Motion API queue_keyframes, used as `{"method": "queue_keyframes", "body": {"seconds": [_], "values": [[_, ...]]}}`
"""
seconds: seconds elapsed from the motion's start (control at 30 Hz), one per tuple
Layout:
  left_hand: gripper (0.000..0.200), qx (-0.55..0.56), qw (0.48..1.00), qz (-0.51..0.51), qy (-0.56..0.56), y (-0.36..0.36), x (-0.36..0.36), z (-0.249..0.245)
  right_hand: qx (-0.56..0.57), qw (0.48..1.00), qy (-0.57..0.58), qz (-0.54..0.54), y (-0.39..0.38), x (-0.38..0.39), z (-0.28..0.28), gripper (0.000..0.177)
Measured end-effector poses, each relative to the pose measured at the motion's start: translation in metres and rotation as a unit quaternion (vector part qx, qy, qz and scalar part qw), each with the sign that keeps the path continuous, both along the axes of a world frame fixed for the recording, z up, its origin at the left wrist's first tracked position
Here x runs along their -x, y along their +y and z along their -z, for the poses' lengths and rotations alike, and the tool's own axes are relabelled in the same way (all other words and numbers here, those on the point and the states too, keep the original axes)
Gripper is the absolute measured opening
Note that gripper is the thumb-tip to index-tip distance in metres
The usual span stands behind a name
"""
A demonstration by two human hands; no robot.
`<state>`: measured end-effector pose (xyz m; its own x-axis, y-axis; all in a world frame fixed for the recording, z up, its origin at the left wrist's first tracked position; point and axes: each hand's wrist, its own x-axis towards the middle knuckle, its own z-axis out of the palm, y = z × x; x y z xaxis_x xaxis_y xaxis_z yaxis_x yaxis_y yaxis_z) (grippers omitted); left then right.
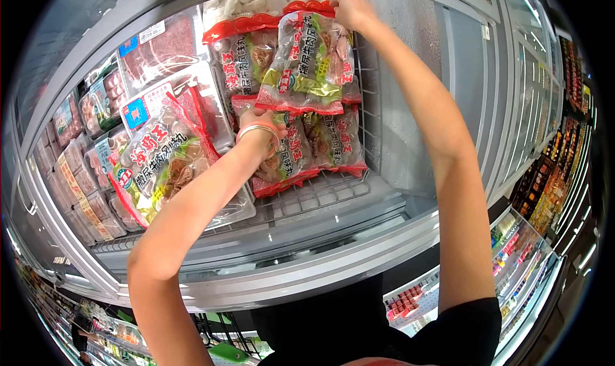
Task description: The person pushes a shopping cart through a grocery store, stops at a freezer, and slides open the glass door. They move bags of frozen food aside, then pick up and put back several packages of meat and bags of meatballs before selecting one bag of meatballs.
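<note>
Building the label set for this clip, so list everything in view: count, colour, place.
held bag: one, clear with red edges and green label, lifted over the stack
stacked bags: several, same print, freezer's right section
loose bag: one, same print, lying on trays at left
meat trays: many, clear wrap over reddish contents, left rows
wire divider: one, white, right of the stack
freezer: one, grey rim
store shelves: several, coloured goods, far right
bracelet: one, silver, left wrist
left hand: among the stacked bags, grip hidden
right hand: pinching the held bag's top edge
</note>
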<state>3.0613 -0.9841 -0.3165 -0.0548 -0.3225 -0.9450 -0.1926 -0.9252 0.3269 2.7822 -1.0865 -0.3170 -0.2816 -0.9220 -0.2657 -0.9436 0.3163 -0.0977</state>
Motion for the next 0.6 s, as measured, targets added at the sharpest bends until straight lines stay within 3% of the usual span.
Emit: {"method": "queue_keyframes", "body": {"seconds": [0.33, 0.4, 0.47, 0.6], "values": [[0.024, 0.022, 0.997, -0.071, -0.023, 0.007, 0.007, 0.019, -0.076, 0.976, -0.106, -0.172, -0.027, 0.033, 0.021, 0.021], [0.021, 0.026, 0.998, -0.052, -0.025, 0.006, 0.006, 0.022, -0.055, 0.978, -0.116, -0.162, -0.019, 0.028, 0.013, 0.018], [0.02, 0.026, 0.999, -0.039, -0.024, 0.005, 0.006, 0.024, -0.002, 0.984, -0.119, -0.129, -0.016, 0.032, 0.038, 0.014], [0.018, 0.016, 0.999, -0.038, -0.028, 0.013, 0.0, 0.019, -0.06, 0.984, 0.003, -0.17, -0.02, 0.021, 0.013, 0.011]]}}
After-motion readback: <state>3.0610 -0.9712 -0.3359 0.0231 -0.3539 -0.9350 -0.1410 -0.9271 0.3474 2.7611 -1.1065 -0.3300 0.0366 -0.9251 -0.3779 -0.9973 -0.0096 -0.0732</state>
